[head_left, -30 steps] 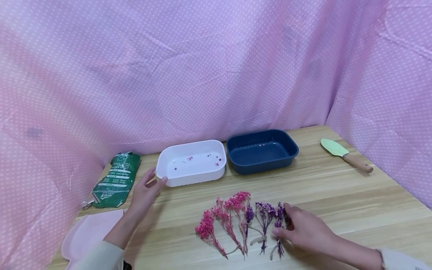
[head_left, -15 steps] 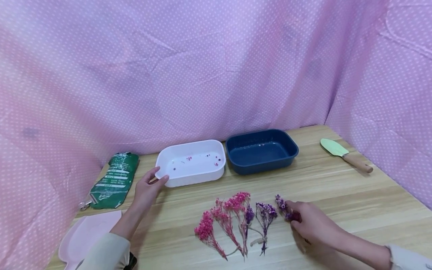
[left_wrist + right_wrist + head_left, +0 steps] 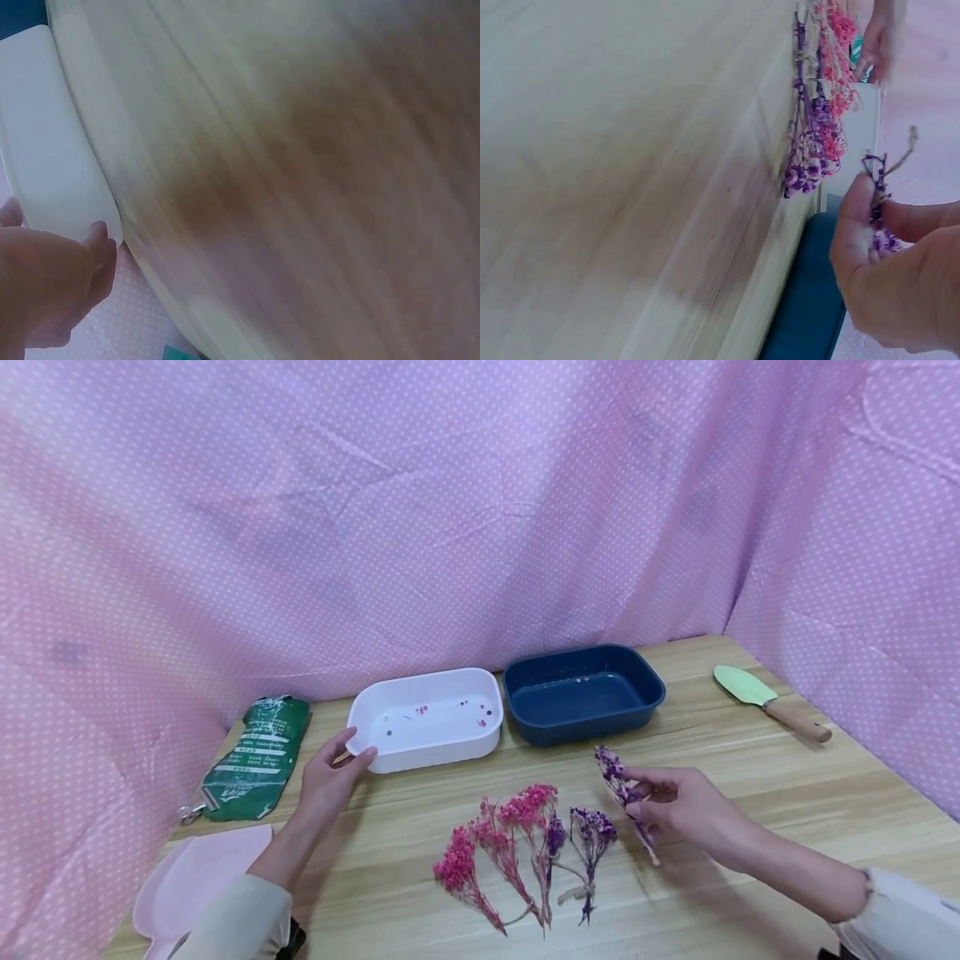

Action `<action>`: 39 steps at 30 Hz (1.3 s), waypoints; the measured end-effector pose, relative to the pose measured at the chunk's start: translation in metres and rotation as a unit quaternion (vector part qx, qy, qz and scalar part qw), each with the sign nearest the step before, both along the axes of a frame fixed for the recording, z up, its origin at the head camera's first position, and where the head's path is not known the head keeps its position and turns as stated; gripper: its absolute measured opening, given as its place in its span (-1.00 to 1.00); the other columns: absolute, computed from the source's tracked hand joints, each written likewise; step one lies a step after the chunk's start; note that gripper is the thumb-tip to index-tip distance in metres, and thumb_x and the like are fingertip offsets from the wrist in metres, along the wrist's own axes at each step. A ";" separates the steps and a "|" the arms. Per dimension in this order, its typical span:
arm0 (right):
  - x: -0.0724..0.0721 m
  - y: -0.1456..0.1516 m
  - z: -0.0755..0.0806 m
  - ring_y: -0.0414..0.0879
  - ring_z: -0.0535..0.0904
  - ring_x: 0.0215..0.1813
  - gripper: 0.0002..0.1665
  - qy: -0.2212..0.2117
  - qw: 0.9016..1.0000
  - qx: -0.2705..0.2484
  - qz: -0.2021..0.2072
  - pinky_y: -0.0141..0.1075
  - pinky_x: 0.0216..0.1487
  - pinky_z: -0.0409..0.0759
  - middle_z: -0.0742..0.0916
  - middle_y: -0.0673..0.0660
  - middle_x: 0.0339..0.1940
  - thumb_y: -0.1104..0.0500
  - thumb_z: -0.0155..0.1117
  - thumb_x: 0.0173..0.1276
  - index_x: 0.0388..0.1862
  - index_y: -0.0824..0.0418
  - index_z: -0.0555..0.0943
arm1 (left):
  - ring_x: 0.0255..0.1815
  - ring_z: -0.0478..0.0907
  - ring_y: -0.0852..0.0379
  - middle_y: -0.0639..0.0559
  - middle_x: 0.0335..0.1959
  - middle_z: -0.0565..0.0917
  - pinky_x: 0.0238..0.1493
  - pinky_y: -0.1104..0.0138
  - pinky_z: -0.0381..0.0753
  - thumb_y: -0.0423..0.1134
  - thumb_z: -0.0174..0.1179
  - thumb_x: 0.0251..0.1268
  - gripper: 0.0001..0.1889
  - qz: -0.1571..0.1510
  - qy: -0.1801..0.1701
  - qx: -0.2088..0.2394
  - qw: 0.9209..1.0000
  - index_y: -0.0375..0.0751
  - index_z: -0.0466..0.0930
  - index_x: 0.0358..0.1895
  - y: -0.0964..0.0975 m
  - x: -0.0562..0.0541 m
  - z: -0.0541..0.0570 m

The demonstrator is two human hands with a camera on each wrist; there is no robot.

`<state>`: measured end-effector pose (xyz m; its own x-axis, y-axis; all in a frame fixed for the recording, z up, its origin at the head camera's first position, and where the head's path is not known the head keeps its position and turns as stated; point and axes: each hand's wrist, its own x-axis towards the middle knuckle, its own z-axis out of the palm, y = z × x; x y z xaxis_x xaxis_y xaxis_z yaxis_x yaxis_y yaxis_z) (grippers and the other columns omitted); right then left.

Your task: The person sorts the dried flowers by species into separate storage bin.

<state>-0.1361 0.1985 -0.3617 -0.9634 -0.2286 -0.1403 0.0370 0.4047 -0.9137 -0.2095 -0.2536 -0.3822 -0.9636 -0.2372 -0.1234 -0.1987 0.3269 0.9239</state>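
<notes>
My right hand (image 3: pixel 693 814) pinches a small bunch of purple dried flowers (image 3: pixel 617 777) between thumb and fingers, tilted with its blossoms toward the trays. In the right wrist view the bunch's stem end and a loose twine end (image 3: pixel 907 154) stick out above the fingers. With thumb and fingers on either side of one corner, my left hand (image 3: pixel 330 785) grips the white rectangular tray (image 3: pixel 427 756), which has a few petals and specks inside. On the table lie several pink dried flower bunches (image 3: pixel 457 864) and, beside them, another purple bunch (image 3: pixel 592 839) tied with twine.
A dark blue tray (image 3: pixel 585 722) stands right beside the white one. Far right lies a green trowel (image 3: pixel 750 689) with a wooden handle. Left are a green packet (image 3: pixel 258 760) with a clip and a pink plastic piece (image 3: pixel 202 881). Dotted pink cloth (image 3: pixel 480 527) hangs behind the table.
My right hand has picked up the rightmost purple bunch from the table, drawn it to the right, then raised it toward the blue tray. My left hand stays at the white tray's corner.
</notes>
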 end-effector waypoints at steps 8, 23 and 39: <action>-0.021 -0.017 0.010 0.05 0.66 -0.12 -0.28 -0.026 0.994 -0.102 0.029 -0.19 -0.13 0.70 0.67 0.35 -0.01 0.28 0.29 0.30 0.40 0.41 0.28 | 0.39 0.24 -0.10 -0.13 0.49 0.16 0.31 0.16 0.39 0.07 0.26 0.25 -0.23 0.004 -0.013 -0.002 1.000 0.03 0.16 0.49 0.001 -0.003 -0.002; -0.060 -0.057 0.027 -0.13 0.66 -0.13 -0.36 -0.015 0.985 -0.168 0.038 -0.22 -0.09 0.69 0.65 0.35 0.04 0.35 0.21 0.37 0.40 0.38 0.30 | 0.41 0.21 -0.11 -0.12 0.50 0.14 0.32 0.15 0.37 0.01 0.24 0.29 -0.26 0.008 -0.014 0.003 1.000 0.05 0.14 0.49 0.001 -0.001 -0.002; -0.121 -0.125 0.040 -0.18 0.63 -0.39 -0.34 -0.009 0.973 -0.231 -0.019 -0.33 -0.34 0.71 0.58 0.14 -0.30 0.42 0.27 0.28 0.38 0.25 0.39 | 0.39 0.24 -0.10 -0.13 0.48 0.16 0.32 0.15 0.38 0.04 0.26 0.25 -0.23 0.010 -0.006 0.000 1.000 0.03 0.16 0.49 0.000 -0.002 -0.001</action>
